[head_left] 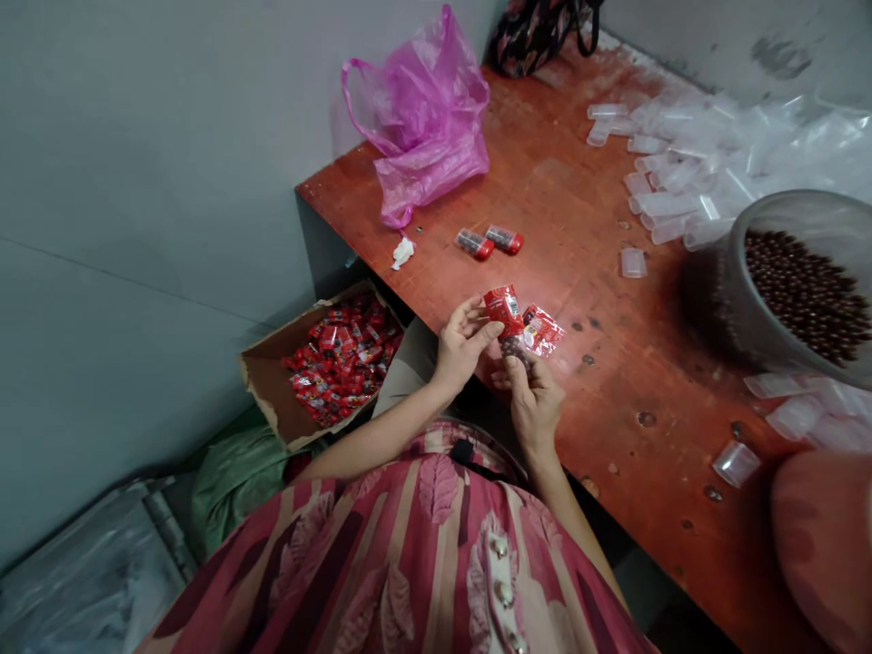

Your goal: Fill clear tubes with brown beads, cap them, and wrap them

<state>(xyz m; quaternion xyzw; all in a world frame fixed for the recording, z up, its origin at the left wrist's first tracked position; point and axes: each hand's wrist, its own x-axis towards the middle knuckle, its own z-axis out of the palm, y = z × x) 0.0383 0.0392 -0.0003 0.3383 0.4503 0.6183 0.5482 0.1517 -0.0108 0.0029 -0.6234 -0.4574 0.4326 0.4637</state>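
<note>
Fingers (469,311) of the left hand (458,350) pinch a red printed wrapper (502,307) between thumb and fingertips, while those of the right hand (537,400) grasp a small container (513,346) of dark beads just below it; both things are held over the table's near edge. The right thumb and fingers hide most of the container, so its lower end cannot be made out, nor whether its top has entered the wrapper. A second wrapper (545,331) lies on the table (579,191) just beyond the right hand, partly covered. The held wrapper shows a barcode on a pale patch, but its lettering is too small to read, as is the print on the second one. Farther in from that edge lie two filled tubes (475,243) with red ends, and a pink bag (436,118) slumps at the left corner. Below that corner, off the table, a cardboard box (262,386) holds a jumble of red-wrapped pieces (344,359), their labels illegible. Toward the opposite end, a bucket (712,282) of dark beads and heaped clear tubes (708,173) are cut off by the frame's right side.
</note>
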